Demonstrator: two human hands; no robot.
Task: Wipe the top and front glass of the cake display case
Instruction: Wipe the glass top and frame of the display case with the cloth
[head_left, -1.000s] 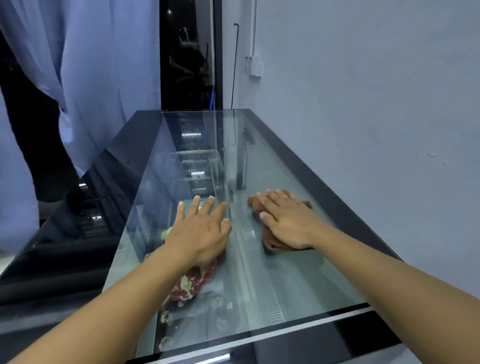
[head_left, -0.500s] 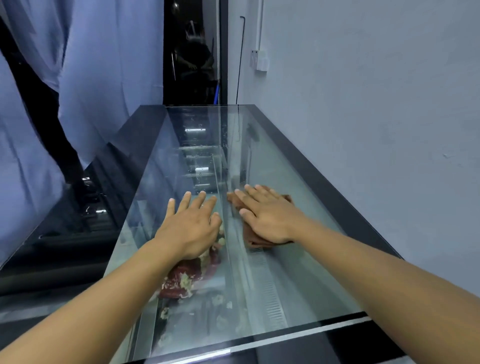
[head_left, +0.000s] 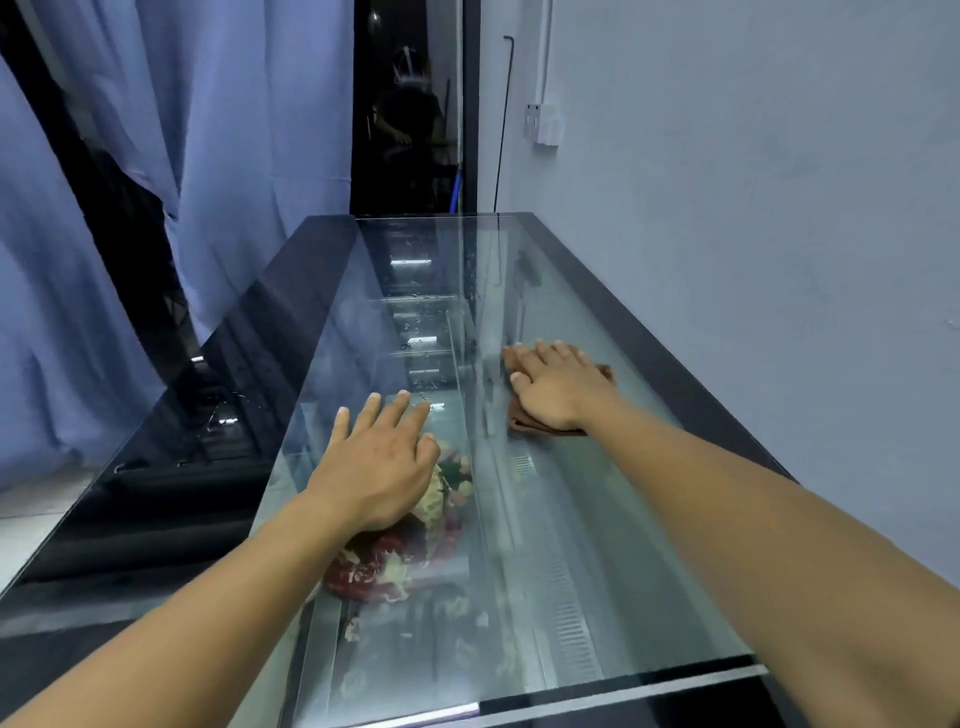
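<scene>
straight, close-set fingers (head_left: 545, 356) of the right hand (head_left: 558, 389) press a crumpled brown cloth (head_left: 536, 425) flat on the clear glass top (head_left: 597, 545) of the black-framed cake display case (head_left: 665, 374); the left hand (head_left: 376, 467), fingers spread, braces nearby. leaning hard could stress the pane, and the bare palm may leave smudges.

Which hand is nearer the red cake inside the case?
Left. The left hand lies flat on the glass above the red cake; the right hand presses the brown cloth farther off.

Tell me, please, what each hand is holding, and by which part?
Right hand presses flat on the middle of the brown cloth; left hand rests on the top glass, holding nothing.
</scene>
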